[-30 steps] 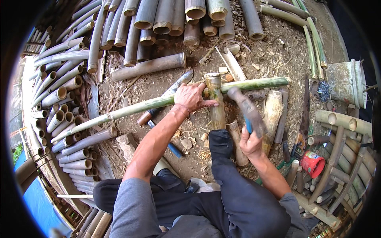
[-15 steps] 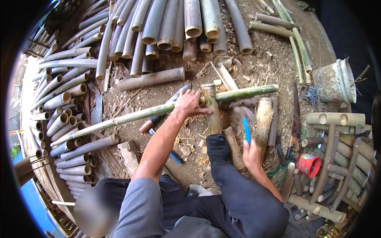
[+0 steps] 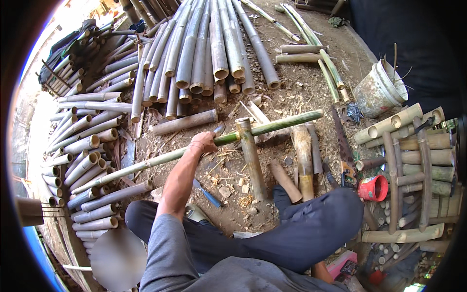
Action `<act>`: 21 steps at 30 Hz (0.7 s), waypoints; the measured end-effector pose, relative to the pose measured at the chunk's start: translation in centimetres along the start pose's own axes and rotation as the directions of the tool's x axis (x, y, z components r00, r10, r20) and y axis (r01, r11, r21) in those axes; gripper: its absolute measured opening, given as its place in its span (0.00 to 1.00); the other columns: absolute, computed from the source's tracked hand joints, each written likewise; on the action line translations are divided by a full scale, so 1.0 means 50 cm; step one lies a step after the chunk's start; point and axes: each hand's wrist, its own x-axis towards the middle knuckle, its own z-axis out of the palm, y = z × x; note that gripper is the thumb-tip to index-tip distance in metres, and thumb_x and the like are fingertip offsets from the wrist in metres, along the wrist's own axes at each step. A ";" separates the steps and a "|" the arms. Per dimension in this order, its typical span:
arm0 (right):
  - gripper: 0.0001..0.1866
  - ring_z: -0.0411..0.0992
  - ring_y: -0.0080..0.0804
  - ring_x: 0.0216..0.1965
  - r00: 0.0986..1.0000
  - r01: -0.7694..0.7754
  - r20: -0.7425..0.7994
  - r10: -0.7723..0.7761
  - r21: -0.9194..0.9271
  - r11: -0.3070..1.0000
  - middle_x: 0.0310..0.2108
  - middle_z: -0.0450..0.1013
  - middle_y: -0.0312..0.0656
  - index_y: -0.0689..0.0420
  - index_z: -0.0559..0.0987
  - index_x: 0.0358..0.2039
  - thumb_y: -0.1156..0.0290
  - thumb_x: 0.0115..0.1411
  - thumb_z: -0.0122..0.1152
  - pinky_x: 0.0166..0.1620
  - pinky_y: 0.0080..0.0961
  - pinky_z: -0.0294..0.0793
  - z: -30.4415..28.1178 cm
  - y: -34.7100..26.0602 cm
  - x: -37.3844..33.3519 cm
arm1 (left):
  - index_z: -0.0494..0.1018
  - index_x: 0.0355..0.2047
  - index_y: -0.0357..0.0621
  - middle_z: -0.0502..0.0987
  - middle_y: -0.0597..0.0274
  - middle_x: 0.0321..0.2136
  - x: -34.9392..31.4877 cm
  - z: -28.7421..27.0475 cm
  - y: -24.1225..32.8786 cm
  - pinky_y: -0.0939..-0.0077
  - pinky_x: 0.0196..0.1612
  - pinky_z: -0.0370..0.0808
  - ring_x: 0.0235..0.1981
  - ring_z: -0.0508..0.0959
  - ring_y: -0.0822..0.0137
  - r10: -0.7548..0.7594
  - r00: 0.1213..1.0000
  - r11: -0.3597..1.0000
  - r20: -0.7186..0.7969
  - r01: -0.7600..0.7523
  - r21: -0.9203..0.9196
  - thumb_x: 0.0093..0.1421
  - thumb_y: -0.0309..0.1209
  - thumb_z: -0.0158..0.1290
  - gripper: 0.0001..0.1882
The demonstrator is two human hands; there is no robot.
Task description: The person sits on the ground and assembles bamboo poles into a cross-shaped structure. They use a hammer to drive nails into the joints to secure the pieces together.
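Note:
My left hand (image 3: 203, 141) is closed round a long green bamboo pole (image 3: 160, 158), left of an upright bamboo post (image 3: 252, 160). The pole crosses the post near its top; whether it passes through or behind cannot be made out. Its thin end reaches down to the left, its thicker end (image 3: 309, 117) to the right. Of my right arm only a bit of skin (image 3: 321, 271) shows past my right thigh, beside a pink tool or case with a dark part (image 3: 343, 264). The fingers of that hand are hidden.
A blue-handled tool (image 3: 208, 193) lies on the ground before me. Bamboo tubes are stacked at the left (image 3: 99, 187) and far middle (image 3: 199, 63). To the right are a saw (image 3: 343, 141), a red pot (image 3: 372, 188), a whitish bucket (image 3: 379, 90) and a bamboo frame (image 3: 404, 236).
My right hand has drawn back from beside the post toward my right hip, and the blue-handled hammer it held is out of sight. My left hand has slid left along the pole, away from the post.

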 end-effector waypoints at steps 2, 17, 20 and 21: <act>0.25 0.72 0.54 0.38 1.000 -0.003 -0.001 0.003 -0.019 1.000 0.35 0.72 0.54 0.58 0.72 0.49 0.51 0.61 0.59 0.41 0.47 0.69 0.025 -0.013 0.008 | 0.75 0.42 0.43 0.80 0.49 0.38 -0.038 -0.039 0.000 0.60 0.45 0.76 0.40 0.80 0.52 0.058 0.996 0.997 0.063 -0.054 -0.060 0.43 0.41 0.65 0.26; 0.28 0.71 0.54 0.42 0.999 0.006 -0.037 -0.006 0.002 1.000 0.40 0.72 0.52 0.57 0.72 0.51 0.50 0.58 0.62 0.44 0.48 0.68 -0.032 0.039 0.066 | 0.77 0.39 0.36 0.79 0.60 0.26 -0.268 -0.356 0.086 0.70 0.35 0.78 0.29 0.79 0.67 0.193 0.956 0.937 0.219 -0.114 -0.331 0.49 0.38 0.65 0.21; 0.29 0.70 0.54 0.43 0.999 -0.004 -0.046 0.005 0.010 1.000 0.40 0.71 0.52 0.57 0.72 0.52 0.50 0.58 0.62 0.45 0.48 0.68 -0.052 0.057 0.076 | 0.77 0.41 0.37 0.79 0.60 0.25 -0.307 -0.405 0.132 0.72 0.34 0.75 0.26 0.78 0.70 0.306 0.952 0.927 0.004 -0.297 -0.229 0.49 0.39 0.66 0.23; 0.29 0.70 0.54 0.43 0.999 -0.009 -0.049 0.009 0.007 1.000 0.41 0.71 0.52 0.57 0.71 0.52 0.50 0.57 0.63 0.45 0.48 0.68 -0.058 0.061 0.079 | 0.78 0.41 0.39 0.79 0.58 0.25 -0.307 -0.395 0.136 0.70 0.35 0.75 0.26 0.78 0.70 0.284 0.957 0.940 -0.059 -0.290 -0.183 0.49 0.40 0.67 0.23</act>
